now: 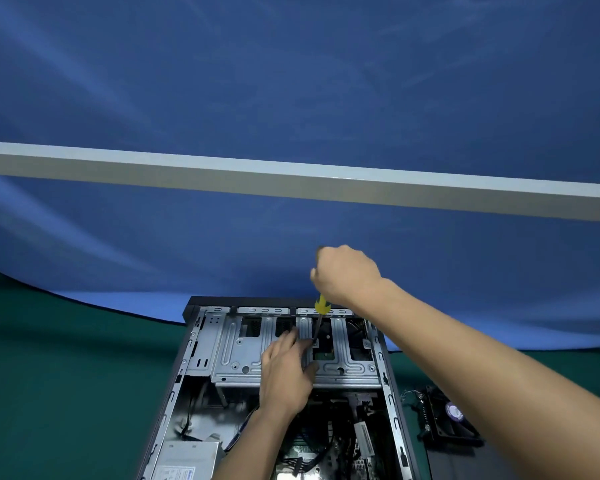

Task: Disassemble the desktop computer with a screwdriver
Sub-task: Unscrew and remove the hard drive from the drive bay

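An open desktop computer case [187, 344] lies flat on the green table, its silver drive cage [243, 348] at the far end. My right hand [347, 275] grips the top of a yellow-handled screwdriver [322, 306] held upright, its shaft reaching down to the cage near the middle slot. My left hand [284, 365] rests on the cage with straight fingers, fingertips right beside the screwdriver tip. The tip itself is partly hidden by those fingers.
A silver power supply [187, 459] sits in the case's near left corner, with cables and the motherboard [312, 452] to its right. A removed black fan [444, 417] lies on the table right of the case. A blue cloth backdrop hangs behind.
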